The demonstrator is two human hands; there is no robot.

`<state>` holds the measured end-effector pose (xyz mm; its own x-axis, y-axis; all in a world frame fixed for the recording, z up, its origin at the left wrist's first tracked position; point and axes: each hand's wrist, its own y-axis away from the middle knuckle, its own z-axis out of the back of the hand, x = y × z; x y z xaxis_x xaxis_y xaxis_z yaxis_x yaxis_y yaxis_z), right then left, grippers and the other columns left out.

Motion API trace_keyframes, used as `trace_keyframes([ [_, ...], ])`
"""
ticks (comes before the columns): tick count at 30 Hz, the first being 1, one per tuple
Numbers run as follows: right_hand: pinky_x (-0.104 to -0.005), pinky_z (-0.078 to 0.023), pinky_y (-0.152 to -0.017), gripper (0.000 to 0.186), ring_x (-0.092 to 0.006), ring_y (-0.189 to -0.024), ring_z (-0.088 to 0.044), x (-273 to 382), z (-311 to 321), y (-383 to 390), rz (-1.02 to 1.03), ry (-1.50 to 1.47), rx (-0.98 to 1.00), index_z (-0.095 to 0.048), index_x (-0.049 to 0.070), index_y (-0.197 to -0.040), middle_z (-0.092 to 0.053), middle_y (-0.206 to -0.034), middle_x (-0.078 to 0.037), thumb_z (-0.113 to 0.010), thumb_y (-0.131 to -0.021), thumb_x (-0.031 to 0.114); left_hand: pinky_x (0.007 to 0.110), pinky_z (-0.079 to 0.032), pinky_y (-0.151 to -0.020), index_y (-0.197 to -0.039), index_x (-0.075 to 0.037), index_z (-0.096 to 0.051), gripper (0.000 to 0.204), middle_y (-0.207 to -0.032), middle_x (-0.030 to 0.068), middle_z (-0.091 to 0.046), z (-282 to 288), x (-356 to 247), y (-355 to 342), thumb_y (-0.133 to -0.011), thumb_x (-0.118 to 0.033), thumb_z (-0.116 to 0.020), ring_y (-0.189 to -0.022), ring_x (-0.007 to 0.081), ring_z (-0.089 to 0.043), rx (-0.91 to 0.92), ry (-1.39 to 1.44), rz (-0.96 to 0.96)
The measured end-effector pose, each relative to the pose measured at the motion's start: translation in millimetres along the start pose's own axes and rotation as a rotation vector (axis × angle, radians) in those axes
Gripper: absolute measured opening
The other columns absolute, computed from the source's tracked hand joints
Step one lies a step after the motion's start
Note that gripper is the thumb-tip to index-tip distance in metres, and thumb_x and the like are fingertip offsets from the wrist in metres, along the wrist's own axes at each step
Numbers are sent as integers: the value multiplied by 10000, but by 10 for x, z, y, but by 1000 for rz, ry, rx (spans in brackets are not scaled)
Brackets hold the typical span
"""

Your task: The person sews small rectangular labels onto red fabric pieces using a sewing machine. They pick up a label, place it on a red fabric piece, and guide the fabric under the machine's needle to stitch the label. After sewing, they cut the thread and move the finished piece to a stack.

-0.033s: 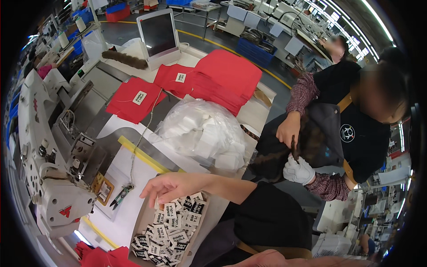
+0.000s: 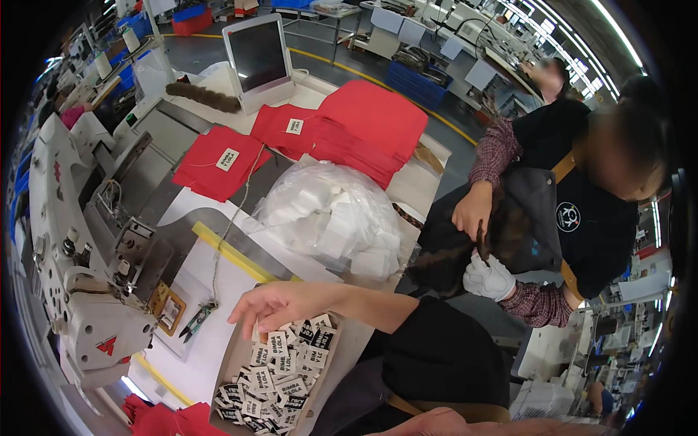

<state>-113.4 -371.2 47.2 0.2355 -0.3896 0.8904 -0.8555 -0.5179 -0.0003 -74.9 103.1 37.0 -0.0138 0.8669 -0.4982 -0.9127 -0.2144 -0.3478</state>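
Note:
My right hand (image 2: 275, 304) reaches in from the right, over the far end of an open cardboard box (image 2: 331, 357). Its fingers are loosely bent and a little apart, with nothing visible in them. Many small black and white fabric labels (image 2: 280, 374) lie heaped in the box, right under the fingertips. Beside the box, thread snips (image 2: 196, 322) with dark green handles lie on white paper, tied to a string. A strip of skin at the lower edge appears to be my left hand (image 2: 451, 424); its fingers are hidden.
An industrial sewing machine (image 2: 94, 291) stands at left. Red fabric pieces (image 2: 222, 163), a clear bag of white pieces (image 2: 338, 225) and a screen (image 2: 258, 58) are on the table. At right a co-worker's hands (image 2: 483, 247), one gloved, hold a dark furry piece.

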Motion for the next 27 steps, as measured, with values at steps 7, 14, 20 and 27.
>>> trace_keyframes([
  [7,-252,-470,-779,446,-139,-891,-625,-94,111,-32,27,-59,88,-436,9,-1336,-624,-1111,-126,-575,-926,118,233,-322,-531,-1185,-5,-604,392,-796,33,-552,-53,-75,-48,-802,49,-670,-599,109,-416,10,-7,-30],
  [14,-265,-480,-796,461,-150,-882,-622,-81,124,24,68,-135,77,-432,-1,-1332,-624,-1103,-142,-594,-915,115,240,-331,-556,-1185,-2,-602,388,-816,43,-556,-138,-136,-77,-805,47,-665,-628,121,-427,30,0,-62],
  [20,-267,-488,-805,447,-155,-870,-616,-136,164,3,121,-189,68,-436,5,-1327,-628,-1093,-143,-587,-922,120,247,-338,-578,-1184,-1,-600,384,-834,51,-559,-201,-237,-77,-808,46,-661,-652,131,-436,52,11,-106],
  [27,-265,-502,-747,449,-160,-822,-636,-121,141,-22,152,-195,59,-451,12,-1301,-648,-1043,-129,-605,-910,172,255,-347,-604,-1184,2,-598,380,-855,61,-563,-320,-555,-49,-811,44,-656,-681,143,-447,127,49,-217],
])
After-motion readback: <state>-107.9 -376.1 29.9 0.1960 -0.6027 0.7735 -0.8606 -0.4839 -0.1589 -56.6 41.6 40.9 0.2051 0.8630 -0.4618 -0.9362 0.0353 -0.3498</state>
